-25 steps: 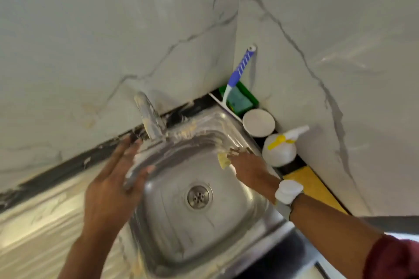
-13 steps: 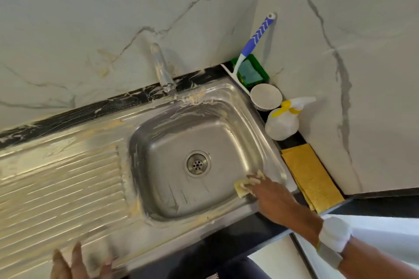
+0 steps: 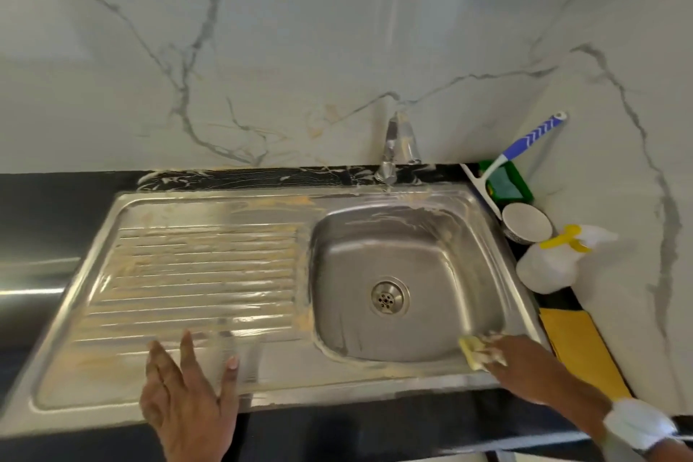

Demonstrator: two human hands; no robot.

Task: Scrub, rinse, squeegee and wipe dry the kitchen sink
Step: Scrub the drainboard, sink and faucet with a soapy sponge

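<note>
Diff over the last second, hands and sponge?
Right hand slid the yellow sponge from the basin's far right edge, near the cup, to the near right corner. Left hand left the tap, now flat on the drainboard. Squeegee, bottle, cloth unmoved.

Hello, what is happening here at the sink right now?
A person is scrubbing a steel sink. The right hand presses a yellow sponge on the front right rim of the basin. The left hand rests flat on the draining board. Soapy streaks cover the metal, and no water shows at the tap.
</note>
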